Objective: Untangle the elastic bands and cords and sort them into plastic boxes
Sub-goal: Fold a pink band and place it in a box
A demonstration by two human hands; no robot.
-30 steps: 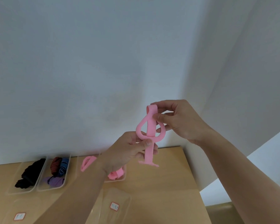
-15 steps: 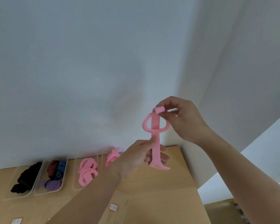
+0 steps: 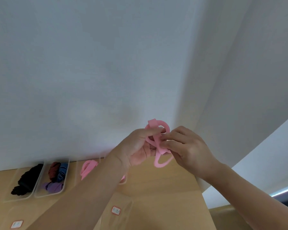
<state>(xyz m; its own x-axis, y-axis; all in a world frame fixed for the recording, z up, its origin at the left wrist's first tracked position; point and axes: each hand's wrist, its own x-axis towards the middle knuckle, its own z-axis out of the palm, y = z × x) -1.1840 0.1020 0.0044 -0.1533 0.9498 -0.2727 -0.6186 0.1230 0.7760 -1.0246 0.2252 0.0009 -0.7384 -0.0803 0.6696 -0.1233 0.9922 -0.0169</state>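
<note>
Both hands are raised at centre frame above the wooden tabletop (image 3: 165,188), the left hand (image 3: 136,149) and right hand (image 3: 188,151) fingertip to fingertip, each pinching the knotted pink elastic band (image 3: 156,143) between them.

You see a plain pink band (image 3: 156,141) up front, one even shade along all its loops. The worktop (image 3: 156,188) is a pale wood colour. On it, the clear plastic boxes (image 3: 47,195) show their contents: a black heap (image 3: 27,180); beside it a red-and-black striped band (image 3: 53,169), a blue striped band (image 3: 62,170) and plain purple bands (image 3: 54,186); then more pink bands (image 3: 88,167) of the same shade. The right label (image 3: 116,210) and left label (image 3: 17,224) are white with red borders. The wall (image 3: 90,63) is pale grey-white.
</note>
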